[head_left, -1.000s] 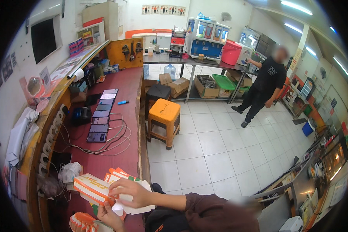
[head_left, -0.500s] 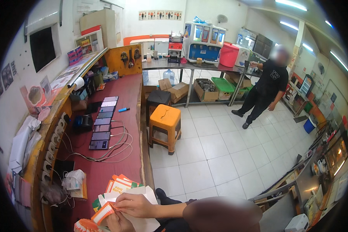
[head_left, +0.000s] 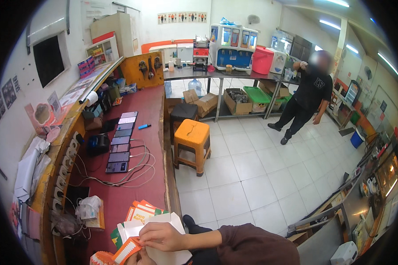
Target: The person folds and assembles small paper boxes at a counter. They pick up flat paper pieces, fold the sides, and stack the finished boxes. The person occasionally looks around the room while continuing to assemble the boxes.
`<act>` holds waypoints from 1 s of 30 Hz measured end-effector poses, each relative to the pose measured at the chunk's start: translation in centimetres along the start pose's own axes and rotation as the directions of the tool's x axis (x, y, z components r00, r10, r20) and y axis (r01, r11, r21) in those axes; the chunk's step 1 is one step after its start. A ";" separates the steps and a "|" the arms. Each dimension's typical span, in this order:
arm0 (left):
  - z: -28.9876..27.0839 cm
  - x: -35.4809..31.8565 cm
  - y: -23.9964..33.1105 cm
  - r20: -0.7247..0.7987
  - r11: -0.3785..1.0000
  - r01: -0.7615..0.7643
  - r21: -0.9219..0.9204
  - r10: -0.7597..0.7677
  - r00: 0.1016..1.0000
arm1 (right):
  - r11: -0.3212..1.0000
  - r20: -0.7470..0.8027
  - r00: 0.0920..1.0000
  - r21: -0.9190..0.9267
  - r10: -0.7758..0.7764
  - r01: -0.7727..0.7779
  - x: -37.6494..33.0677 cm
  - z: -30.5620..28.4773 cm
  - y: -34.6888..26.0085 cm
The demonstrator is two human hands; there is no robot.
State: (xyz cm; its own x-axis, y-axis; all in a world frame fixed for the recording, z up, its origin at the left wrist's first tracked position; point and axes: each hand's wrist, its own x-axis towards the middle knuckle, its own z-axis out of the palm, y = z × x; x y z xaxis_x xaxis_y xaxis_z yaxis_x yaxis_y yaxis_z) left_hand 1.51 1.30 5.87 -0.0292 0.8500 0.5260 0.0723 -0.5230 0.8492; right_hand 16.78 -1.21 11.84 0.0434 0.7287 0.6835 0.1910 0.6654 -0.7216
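Note:
At the lower edge, over the near end of the counter, both my hands work on a paper food box (head_left: 127, 250), white inside with an orange and white outer flap. My right hand (head_left: 162, 236) pinches the flap's edge from above, its fingers closed. Below it my left hand (head_left: 140, 258) grips the same flap from underneath and is partly cut off by the picture's edge. Behind the box lie several flat orange, white and green printed cartons (head_left: 139, 210). Beside my left hand sits another orange and white folded carton (head_left: 102, 258).
The dark red counter (head_left: 141, 108) carries a row of phones (head_left: 120, 145) with white cables (head_left: 139, 170), a blue marker (head_left: 144, 126) and a black device (head_left: 98, 144). An orange stool (head_left: 192, 132) stands right of it. Across the room, a person (head_left: 311, 90) stands by a drink dispenser (head_left: 234, 46).
The view has shifted slightly. My hands keep their grip on the box flap, now a little lower and further right. The other person's arm has risen towards the head.

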 end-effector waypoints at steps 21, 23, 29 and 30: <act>-0.9 3.2 -1.9 0.008 0.477 0.390 -0.788 -0.626 0.780 | 0.745 0.011 0.990 -0.660 0.144 -0.101 -1.3 1.2 3.0; -1.4 3.7 -2.1 -0.036 0.461 0.331 -0.824 -0.625 0.780 | 0.810 -0.065 0.923 -0.458 0.380 -0.366 -1.4 0.6 3.8; 2.8 0.6 -1.0 0.006 0.696 0.444 -0.564 -0.535 0.845 | 0.944 -0.053 0.978 -0.255 0.204 -0.210 -1.6 0.9 4.6; 3.7 0.2 -1.0 -0.008 0.802 0.440 -0.404 -0.484 0.875 | 0.960 -0.022 0.993 -0.254 0.116 -0.118 -1.7 1.2 4.5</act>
State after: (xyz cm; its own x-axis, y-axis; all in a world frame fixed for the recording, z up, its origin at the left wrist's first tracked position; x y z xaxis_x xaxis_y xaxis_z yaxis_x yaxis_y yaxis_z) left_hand 5.07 2.22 4.96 -0.0685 0.9964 0.0501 -0.3571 -0.0713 0.9313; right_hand 16.41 0.73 7.34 0.0868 0.7971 0.5975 0.4274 0.5120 -0.7451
